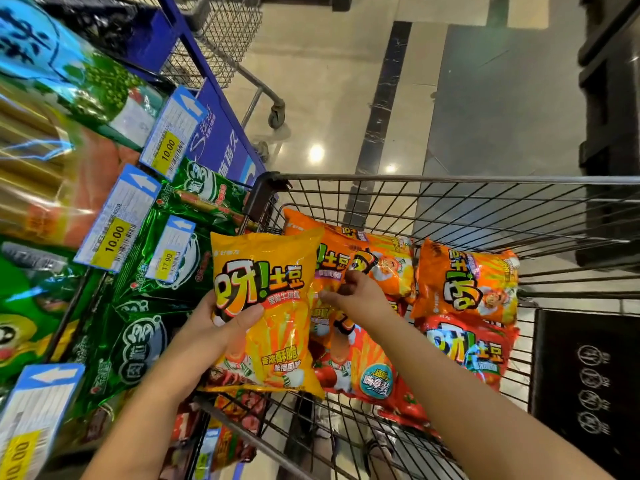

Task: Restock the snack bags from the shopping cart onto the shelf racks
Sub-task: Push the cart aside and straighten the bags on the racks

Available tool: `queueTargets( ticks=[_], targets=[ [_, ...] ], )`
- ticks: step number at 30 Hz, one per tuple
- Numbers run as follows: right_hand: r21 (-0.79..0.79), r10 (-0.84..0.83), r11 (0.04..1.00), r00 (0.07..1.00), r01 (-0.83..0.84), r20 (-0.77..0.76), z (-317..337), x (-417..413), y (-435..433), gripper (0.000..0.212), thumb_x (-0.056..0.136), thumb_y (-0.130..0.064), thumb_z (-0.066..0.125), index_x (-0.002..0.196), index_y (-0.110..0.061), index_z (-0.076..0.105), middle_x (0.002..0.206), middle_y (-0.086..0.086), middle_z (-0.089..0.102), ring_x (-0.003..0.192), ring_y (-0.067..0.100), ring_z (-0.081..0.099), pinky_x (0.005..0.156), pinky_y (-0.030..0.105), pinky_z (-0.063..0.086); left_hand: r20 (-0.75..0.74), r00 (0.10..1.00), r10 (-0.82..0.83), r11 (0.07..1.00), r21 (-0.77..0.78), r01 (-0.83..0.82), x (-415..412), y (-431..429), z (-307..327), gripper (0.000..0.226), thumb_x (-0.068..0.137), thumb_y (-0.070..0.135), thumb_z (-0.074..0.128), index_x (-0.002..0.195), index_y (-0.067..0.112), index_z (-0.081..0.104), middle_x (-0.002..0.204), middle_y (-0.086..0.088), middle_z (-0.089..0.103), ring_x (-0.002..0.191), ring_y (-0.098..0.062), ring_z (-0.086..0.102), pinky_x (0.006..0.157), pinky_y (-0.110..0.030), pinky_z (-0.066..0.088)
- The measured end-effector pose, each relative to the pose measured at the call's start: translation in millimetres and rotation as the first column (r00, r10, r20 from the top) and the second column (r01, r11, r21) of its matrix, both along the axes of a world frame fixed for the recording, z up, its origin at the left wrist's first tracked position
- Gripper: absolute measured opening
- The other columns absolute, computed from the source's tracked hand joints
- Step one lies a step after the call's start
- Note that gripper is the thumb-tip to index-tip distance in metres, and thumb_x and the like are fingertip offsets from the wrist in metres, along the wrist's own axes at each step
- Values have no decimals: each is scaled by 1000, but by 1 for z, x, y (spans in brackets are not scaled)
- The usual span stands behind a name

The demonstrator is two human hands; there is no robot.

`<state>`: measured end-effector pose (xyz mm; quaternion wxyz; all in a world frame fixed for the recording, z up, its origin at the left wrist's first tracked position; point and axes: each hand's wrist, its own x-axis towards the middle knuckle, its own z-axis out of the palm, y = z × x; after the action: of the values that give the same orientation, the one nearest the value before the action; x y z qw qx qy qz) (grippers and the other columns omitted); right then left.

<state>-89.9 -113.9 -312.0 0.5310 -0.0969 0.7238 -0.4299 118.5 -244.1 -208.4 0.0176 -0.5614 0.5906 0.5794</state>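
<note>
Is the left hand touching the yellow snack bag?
Touching. The head view shows the left hand gripping the yellow snack bag, thumb across its front.

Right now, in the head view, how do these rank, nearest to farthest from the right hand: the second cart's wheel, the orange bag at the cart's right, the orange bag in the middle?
1. The middle orange bag, gripped by the right hand.
2. The right orange bag, on the right of the cart.
3. The wheel, on the floor ahead.
</note>
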Motion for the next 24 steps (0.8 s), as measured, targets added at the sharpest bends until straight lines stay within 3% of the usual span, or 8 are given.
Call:
queueTargets(
  ticks=[2,4,6,9,13,16,21,24],
  targets=[
    [-17,-4,1000,1000,5,8,4,-9,15,45,91,-27,80,128,-20,57,120,1,67,98,13,65,83,28,53,-12,1000,-6,1000,9,6,1,1,0,55,67,66,87,111,54,56,109,21,73,107,-4,65,95,-36,46],
    [-15,-10,1000,1000,11,23,9,-18,30,33,92,-28,78,119,-18,64,114,3,69,99,15,67,87,34,57,-26,1000,6,1000,19,-6,-1,4,1,62,62,71,86,113,50,57,112,20,73,107,-4,65,95,-36,45],
    [-1,-63,998,997,63,50,14,-25,45,25,92,-26,78,111,-15,68,112,6,71,99,17,68,88,34,59,-39,999,-3,1000,11,3,-4,8,2,62,69,63,86,120,46,55,112,19,71,106,-4,64,96,-34,42],
    [-21,-136,990,990,136,23,29,-33,66,13,93,-23,77,98,-17,67,98,-4,68,88,8,63,73,20,51,-50,999,-4,1000,11,4,-10,15,7,60,79,44,78,131,42,49,115,15,69,108,-10,64,92,-31,45],
    [-42,-191,981,982,191,1,52,-45,90,18,91,-32,78,87,-17,69,89,-2,68,85,16,62,75,32,49,-68,998,-17,1000,22,18,-20,22,23,54,73,56,84,111,56,45,95,29,65,89,11,55,88,-27,44],
    [-65,-236,970,972,236,4,79,-57,105,20,92,-35,76,83,-19,67,80,-5,65,77,15,61,68,31,46,-79,996,-34,998,54,38,-25,25,39,46,77,52,84,106,56,49,98,28,66,94,6,58,94,-33,42],
    [-105,-272,957,962,271,10,135,-74,125,37,90,-44,75,100,-9,69,101,13,75,94,31,72,83,47,59,-126,986,-114,993,21,117,-33,26,76,92,49,74,83,132,45,55,120,14,73,116,-10,66,99,-37,48],
    [-155,-337,928,941,338,33,171,-81,136,21,95,-36,71,98,-16,70,100,12,77,89,29,75,70,39,61,-127,981,-143,990,-18,142,-42,26,105,101,51,77,83,137,39,49,125,11,70,118,-16,65,103,-42,49]
  ],
)
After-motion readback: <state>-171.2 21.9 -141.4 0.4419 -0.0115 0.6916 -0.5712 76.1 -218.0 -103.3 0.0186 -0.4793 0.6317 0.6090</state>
